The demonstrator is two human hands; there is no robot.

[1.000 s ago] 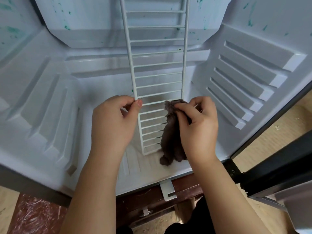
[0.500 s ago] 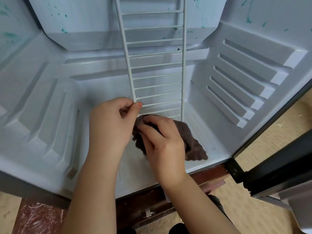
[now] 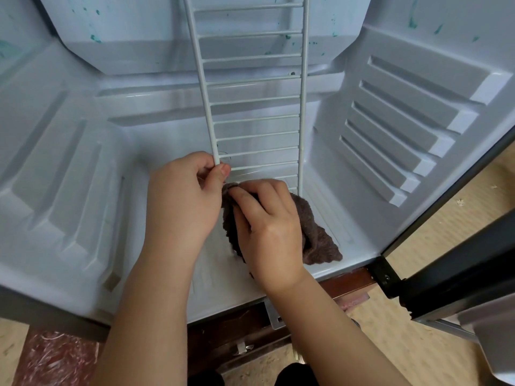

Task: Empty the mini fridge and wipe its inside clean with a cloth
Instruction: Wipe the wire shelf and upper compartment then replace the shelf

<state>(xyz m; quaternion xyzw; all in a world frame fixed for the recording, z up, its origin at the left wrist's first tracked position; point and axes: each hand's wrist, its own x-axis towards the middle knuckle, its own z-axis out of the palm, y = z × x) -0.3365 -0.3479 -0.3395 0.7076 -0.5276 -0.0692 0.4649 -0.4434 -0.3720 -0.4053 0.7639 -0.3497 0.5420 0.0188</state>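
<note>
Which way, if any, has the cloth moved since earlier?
Yes: the cloth went from the wire rack's right rail leftward toward its left rail, under the right hand.

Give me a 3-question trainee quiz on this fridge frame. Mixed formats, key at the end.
1. What does the left hand grip?
A) the wire rack
B) a sponge
C) a bottle
2. True or false: the right hand holds the brown cloth.
3. Fill in: the specks on the fridge walls are ____ in colour.

Key: 1 A; 2 true; 3 green.
</note>
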